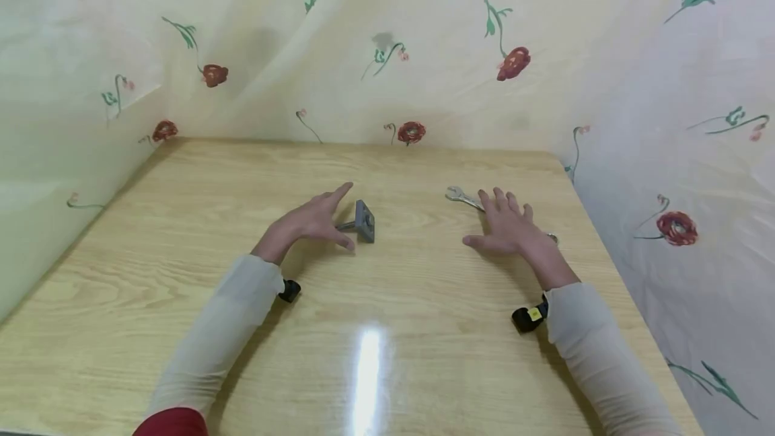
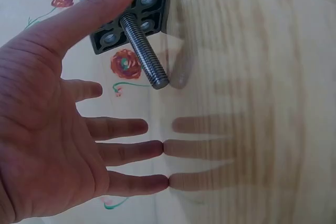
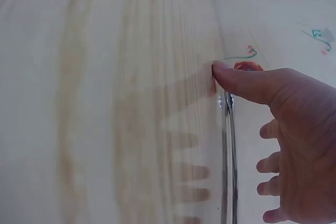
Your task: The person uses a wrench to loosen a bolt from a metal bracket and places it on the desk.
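- Left hand (image 1: 307,221): left of centre in the head view, its fingers straight and spread, the thumb well apart from the forefinger. It grips nothing.
- Bolt (image 1: 346,226) with a square plate (image 1: 364,222): near the middle of the head view, just beside the left hand. The plate stands on edge, and the bolt runs leftward from it into the gap between thumb and forefinger.
- In the left wrist view, the thumb crosses in front of the plate at the top; whether it touches cannot be told. The bolt's thread and several holes in the plate show there, and the lower fingertips meet their reflections.
- Right hand (image 1: 507,227): right of centre in the head view, fingers spread, thumb pointing left, holding nothing.
- Wrench (image 1: 465,198): lying on the surface (image 1: 399,274) beneath the right hand, partly hidden. Its open-jawed head shows at the hand's upper left, its other end at the lower right beside the wrist.
- In the right wrist view, the wrench runs up the frame right of centre, between the spread fingers and their reflections.
- Pale sleeves (image 1: 212,328) cover both forearms, with a black device (image 1: 290,291) by each wrist.
- Flowered cloth (image 1: 424,32) hangs behind the surface and along both sides.
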